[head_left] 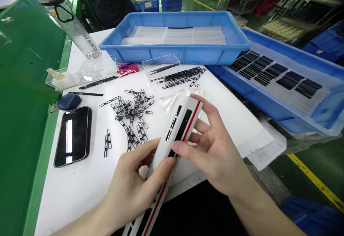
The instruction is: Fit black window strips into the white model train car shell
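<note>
Both hands hold a long white strip [180, 121] with a red edge line and black rectangular pieces stuck on it, tilted up over the table's near edge. My left hand [134, 186] grips its lower middle, thumb on top. My right hand [215, 146] pinches the strip higher up, thumb on a black piece and fingers curled round the far end. A pile of small black frame pieces [133, 116] lies on the white table [80, 186] just beyond the hands.
A black phone [72, 135] lies at left beside a dark blue pad [69, 101]. Clear plastic boxes [80, 73], tweezers [163, 68] and more black pieces [182, 76] sit farther back. Two blue bins, one [174, 53] behind and another [285, 107] at right, hold sheets.
</note>
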`<state>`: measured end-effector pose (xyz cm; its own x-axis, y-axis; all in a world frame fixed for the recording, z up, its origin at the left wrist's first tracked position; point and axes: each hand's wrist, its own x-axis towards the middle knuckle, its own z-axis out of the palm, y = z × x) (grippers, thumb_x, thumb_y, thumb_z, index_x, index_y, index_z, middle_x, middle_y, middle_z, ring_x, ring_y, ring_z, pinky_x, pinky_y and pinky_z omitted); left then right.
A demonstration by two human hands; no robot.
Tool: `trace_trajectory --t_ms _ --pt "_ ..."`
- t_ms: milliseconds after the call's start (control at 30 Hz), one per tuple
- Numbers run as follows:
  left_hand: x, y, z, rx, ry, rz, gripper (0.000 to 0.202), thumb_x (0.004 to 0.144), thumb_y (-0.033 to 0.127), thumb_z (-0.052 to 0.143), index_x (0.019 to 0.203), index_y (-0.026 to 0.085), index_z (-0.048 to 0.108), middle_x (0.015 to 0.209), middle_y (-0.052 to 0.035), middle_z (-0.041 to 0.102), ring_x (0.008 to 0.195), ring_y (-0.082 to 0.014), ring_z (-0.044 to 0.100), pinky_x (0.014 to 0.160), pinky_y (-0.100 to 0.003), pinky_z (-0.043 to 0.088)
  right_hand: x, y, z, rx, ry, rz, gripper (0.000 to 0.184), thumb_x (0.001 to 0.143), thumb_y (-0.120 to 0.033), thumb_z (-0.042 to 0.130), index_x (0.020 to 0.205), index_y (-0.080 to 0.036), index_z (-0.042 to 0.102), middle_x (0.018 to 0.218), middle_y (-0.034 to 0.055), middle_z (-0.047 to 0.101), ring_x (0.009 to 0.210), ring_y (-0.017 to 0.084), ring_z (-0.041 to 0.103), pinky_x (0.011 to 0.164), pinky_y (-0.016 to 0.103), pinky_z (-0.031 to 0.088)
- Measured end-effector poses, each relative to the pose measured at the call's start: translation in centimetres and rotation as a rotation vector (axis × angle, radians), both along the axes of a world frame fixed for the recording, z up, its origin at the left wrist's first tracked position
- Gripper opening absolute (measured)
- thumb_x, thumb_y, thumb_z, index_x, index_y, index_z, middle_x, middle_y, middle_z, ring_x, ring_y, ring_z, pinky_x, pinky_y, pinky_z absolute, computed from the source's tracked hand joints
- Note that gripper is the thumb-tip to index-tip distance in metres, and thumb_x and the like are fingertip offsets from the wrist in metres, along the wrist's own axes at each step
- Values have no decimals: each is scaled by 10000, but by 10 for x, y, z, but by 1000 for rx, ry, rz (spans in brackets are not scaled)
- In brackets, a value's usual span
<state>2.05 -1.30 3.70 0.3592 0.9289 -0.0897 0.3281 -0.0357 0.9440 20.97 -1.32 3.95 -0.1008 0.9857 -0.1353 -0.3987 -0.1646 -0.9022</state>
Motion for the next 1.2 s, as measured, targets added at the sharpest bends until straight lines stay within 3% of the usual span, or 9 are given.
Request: trace_trajectory --t_ms 200,367,567,700,800,933,1000,1100,1200 --pt "-4 0 -4 57 114 -40 231 981 370 702 1145 223 773 765 -9 737 766 -222 723 631 -267 561 -5 0 -4 0 -12 -43 747 886 -85 778 1449 -414 416 1173 -12 752 912 172 784 781 316 694" --pt "-2 7 -2 -60 -16 -44 319 1003 388 687 1273 234 755 958 -23 812 746 -177 714 670 -259 591 4 6 -7 0 4 15 909 810 -90 868 1504 -438 395 1113 -23 779 933 219 810 844 386 714" --pt "-3 5 -5 -47 -49 -75 318 983 349 728 1294 285 741 954 6 813 795 -168 739 717 -238 600 14 8 0 85 -16 -43 550 860 -148 853 1293 -364 592 1083 -39 805 776 180 824 700 280 717" --pt "-4 7 -2 -159 -115 -145 451 961 326 760 1402 281 678 1203 -45 815 1009 -230 779 888 -293 619 14 9 1 111 -52 -146 530 861 -161 854 1293 -347 609 1125 -24 806 787 196 830 668 274 717" --pt "-5 8 1 -266 -166 -143 495 949 346 777 1428 274 674 1286 -60 800 1152 -282 754 924 -303 601 13 10 -4 118 -74 -219 526 865 -174 855 1305 -330 613 1080 -14 814 836 205 831 656 257 713" --pt "-7 10 3 -311 -140 -134 484 941 324 795 1413 283 697 1229 -29 825 1099 -274 763 910 -301 591 15 8 -13 116 -74 -232 567 884 -184 843 1360 -349 583 1095 -12 816 807 180 819 731 296 722" --pt "-7 11 2 -310 -140 -155 501 948 309 789 1435 288 678 1238 -23 822 1093 -262 759 910 -293 588 17 9 -16 109 -60 -211 552 882 -214 850 1355 -349 599 1088 -7 817 825 204 820 690 329 730" --pt "-8 14 0 -300 -193 -228 512 973 311 761 1470 285 642 1291 -37 801 1046 -224 766 958 -299 587 24 13 -17 109 -91 -257 433 869 -243 859 1257 -326 687 979 -14 821 789 223 817 592 331 719" --pt "-11 15 -2 -328 -260 -290 571 964 314 774 1506 287 596 1367 -56 766 1050 -204 767 1018 -311 584 30 19 -13 139 -142 -370 294 859 -195 840 1125 -290 758 874 -27 806 716 181 793 585 280 699"
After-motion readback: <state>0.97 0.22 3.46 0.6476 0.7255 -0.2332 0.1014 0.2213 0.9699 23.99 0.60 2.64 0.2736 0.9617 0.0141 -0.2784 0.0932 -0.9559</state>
